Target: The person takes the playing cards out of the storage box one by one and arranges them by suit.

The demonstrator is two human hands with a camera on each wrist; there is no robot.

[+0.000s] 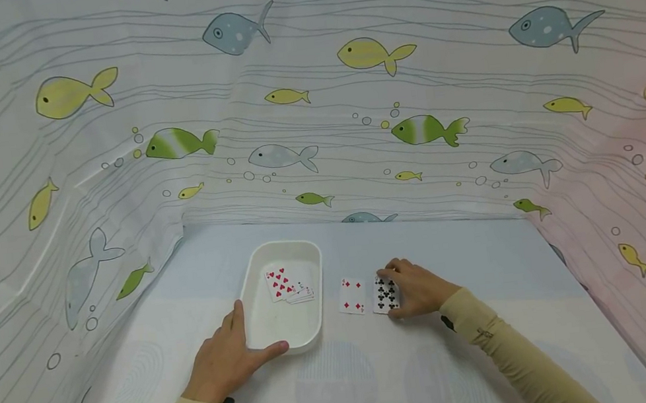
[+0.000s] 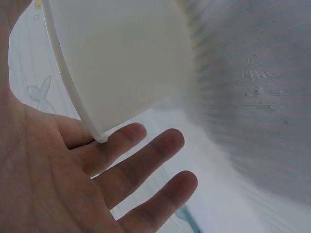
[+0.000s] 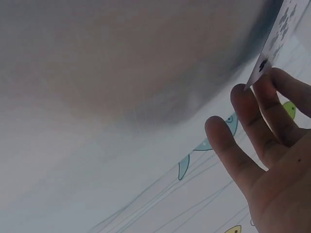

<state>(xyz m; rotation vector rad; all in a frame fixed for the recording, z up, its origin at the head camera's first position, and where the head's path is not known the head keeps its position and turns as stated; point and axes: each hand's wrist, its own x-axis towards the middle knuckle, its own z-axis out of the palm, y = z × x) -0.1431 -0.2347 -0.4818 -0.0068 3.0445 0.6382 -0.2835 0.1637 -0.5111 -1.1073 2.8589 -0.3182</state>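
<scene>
My right hand (image 1: 419, 287) has a narrow grip pinching the clubs card (image 1: 385, 294) flat on the tabletop (image 1: 485, 263), long axis running away from me. The diamonds card (image 1: 352, 296) lies parallel just to its left. Further left, my left hand (image 1: 227, 358) rests open against the white tray (image 1: 313, 329) holding hearts cards (image 1: 287, 284).

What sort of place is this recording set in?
Probably a makeshift tabletop recording booth, not a lived-in room: fish-print cloth drapes the back and sides, and the covered table holds only a white tray and playing cards, worked by a left hand and right hand.
</scene>
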